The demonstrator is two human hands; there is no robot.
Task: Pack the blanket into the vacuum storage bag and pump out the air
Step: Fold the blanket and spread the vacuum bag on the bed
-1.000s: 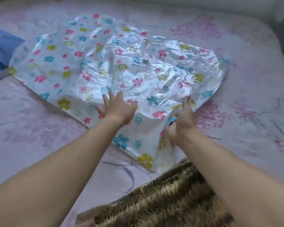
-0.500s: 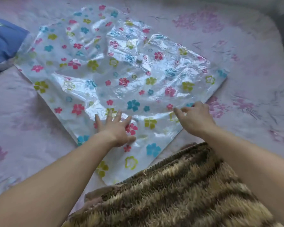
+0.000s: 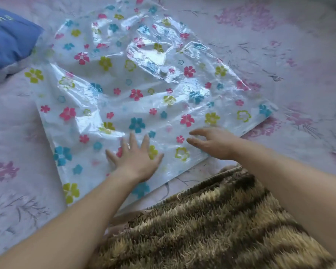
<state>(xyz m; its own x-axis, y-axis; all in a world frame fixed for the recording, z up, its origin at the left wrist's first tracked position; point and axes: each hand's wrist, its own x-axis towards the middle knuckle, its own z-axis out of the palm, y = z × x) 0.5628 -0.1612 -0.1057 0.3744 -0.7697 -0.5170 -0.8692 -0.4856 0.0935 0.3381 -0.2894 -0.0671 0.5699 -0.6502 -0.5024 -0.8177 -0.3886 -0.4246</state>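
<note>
Lying spread on the bed (image 3: pixel 299 55), the bag (image 3: pixel 124 90) is clear plastic printed with coloured flowers, crinkled and slightly puffed toward its far side. A small round valve (image 3: pixel 164 71) sits on its upper face, right of the middle. The left grip (image 3: pixel 136 160) rests palm down on the bag close to its near edge, fingers straight and fanned wide, holding nothing. The right grip (image 3: pixel 213 142) is just beside it to the right, over the same near edge, fingers loosely extended and apart, also holding nothing; it is blurred, so I cannot tell whether it touches the plastic. The blanket (image 3: pixel 211 220), shaggy with brown and tan stripes, lies outside the bag, near its front edge, under the right forearm. A blue pillow (image 3: pixel 8 41) lies at the far left, touching the bag's corner.
</note>
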